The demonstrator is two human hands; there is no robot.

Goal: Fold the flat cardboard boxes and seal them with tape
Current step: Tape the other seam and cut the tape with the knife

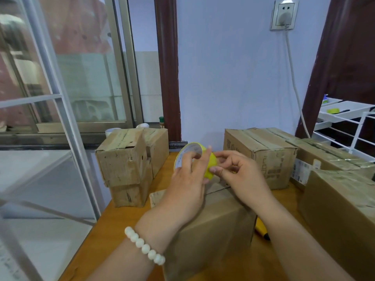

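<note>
Fingers of left hand curled around tape roll, some of them hooked through its white core, thumb up against the yellow outer band. Roll held on edge, tilted, above the desk and just over the far end of the centre box. Right hand meets it from the other side: thumb and forefinger pinch at the yellow band, the other fingers bent loosely behind. Cannot tell whether a tape end is lifted.

Centre box lies closed beneath both wrists, a dark seam showing on its top near the far end. White bead bracelet on left wrist. Yellow and black tool on the desk, just beside the centre box's right side; type unclear.

Worn taped boxes stand at the desk's left rear, one on another. Taped box at the right rear, against the wall. Two more taped boxes at the right edge.

Beyond: sliding window on the left, wall socket with a white cable hanging down, white wire rack on the far right.
</note>
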